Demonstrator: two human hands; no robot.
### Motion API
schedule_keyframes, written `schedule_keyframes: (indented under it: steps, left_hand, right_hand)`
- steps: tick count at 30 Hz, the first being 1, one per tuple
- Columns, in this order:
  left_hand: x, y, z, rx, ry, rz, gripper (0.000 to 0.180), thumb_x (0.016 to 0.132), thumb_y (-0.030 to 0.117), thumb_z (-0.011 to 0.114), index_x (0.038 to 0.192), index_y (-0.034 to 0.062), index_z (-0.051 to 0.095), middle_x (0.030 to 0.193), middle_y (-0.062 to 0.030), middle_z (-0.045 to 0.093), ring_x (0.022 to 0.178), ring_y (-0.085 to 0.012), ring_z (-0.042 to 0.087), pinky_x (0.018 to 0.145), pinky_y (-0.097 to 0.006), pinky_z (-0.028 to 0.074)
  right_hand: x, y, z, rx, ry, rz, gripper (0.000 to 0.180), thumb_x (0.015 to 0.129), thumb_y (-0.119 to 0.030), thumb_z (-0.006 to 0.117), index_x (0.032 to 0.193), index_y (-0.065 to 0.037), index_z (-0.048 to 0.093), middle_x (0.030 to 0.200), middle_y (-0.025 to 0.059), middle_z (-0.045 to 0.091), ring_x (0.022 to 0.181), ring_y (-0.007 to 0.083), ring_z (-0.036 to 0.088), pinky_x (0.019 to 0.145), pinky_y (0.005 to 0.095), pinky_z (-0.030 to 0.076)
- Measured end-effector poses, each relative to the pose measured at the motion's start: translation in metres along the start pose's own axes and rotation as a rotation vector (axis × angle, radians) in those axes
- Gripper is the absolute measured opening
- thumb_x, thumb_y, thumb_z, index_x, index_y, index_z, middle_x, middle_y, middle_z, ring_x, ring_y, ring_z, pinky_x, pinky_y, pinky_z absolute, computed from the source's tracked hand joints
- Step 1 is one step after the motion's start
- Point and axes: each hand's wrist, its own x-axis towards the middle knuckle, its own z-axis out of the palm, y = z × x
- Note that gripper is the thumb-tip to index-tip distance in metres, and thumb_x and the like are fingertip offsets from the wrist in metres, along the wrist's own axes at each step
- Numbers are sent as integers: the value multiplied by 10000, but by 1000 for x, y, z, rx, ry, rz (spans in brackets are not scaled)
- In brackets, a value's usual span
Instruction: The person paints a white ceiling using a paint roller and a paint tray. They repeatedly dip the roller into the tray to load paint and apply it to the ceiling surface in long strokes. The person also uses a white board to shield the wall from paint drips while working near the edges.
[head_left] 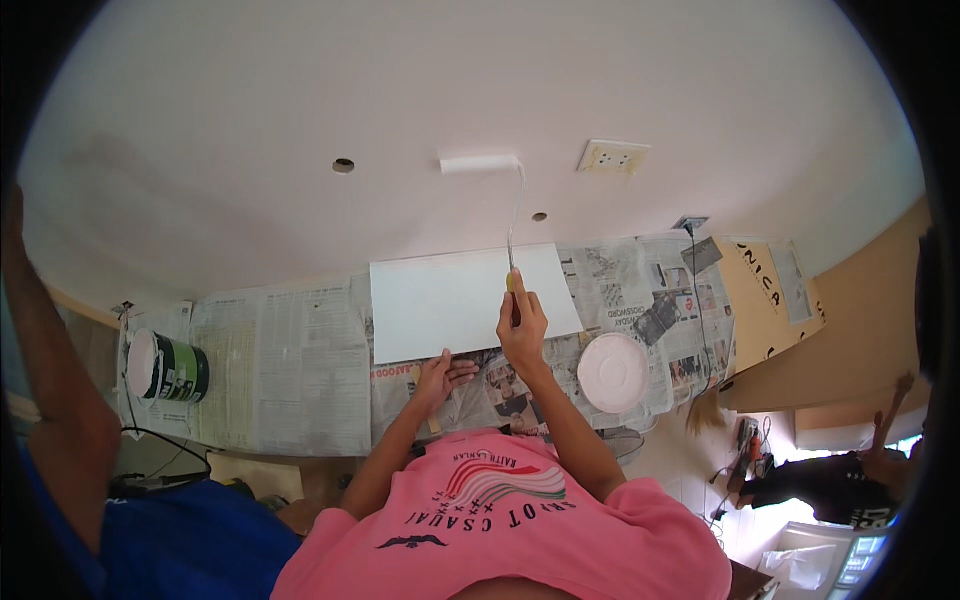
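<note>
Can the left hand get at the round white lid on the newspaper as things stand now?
Probably not directly: the left hand presses by the white board, and the right hand and its forearm lie between it and the lid.

Roller handle [514, 290] hidden inside right hand [522, 335]; left forearm cut off.

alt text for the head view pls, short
A person's right hand holds a paint roller against a white wall, while the left hand rests on newspaper beside a white board. A paint bucket lies at left, a round white lid at right.
</note>
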Motion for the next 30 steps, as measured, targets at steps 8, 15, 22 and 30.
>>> schedule_keyframes:
  steps: [8, 15, 22, 30]
  left_hand:
    - [0, 1, 2, 27, 26, 12, 461, 1062, 385, 417, 1125, -54, 544, 1081, -210, 673, 1037, -309, 677, 871, -394, 568]
    - [1, 2, 1, 0, 24, -12, 457, 1060, 388, 419, 1101, -46, 556, 1076, -205, 674, 1034, -307, 679, 883, -396, 571]
    - [2, 1, 0, -6, -6, -1, 474, 1067, 374, 407, 1141, -79, 524, 1086, -228, 670, 1031, -326, 684, 849, -388, 579]
    - [3, 2, 1, -20, 36, -21, 460, 1066, 365, 411, 1132, -79, 517, 1099, -229, 666, 1034, -329, 683, 852, -401, 582]
  right_hand:
    - [30, -15, -1, -5, 91, -89, 493, 930, 17, 608, 1412, -64, 537, 712, 52, 506, 541, 121, 444, 483, 286, 388]
    - [15, -12, -1, 19, 93, -135, 508, 920, 31, 615, 1416, -44, 529, 703, 45, 501, 538, 118, 440, 478, 283, 378]
    - [31, -15, 2, 7, 50, -60, 521, 927, 25, 604, 1430, -84, 521, 743, 62, 515, 560, 136, 470, 511, 281, 417]
    - [8, -2, 8, -6, 61, -69, 490, 921, 39, 606, 1399, -44, 543, 726, 55, 509, 535, 116, 425, 477, 277, 372]
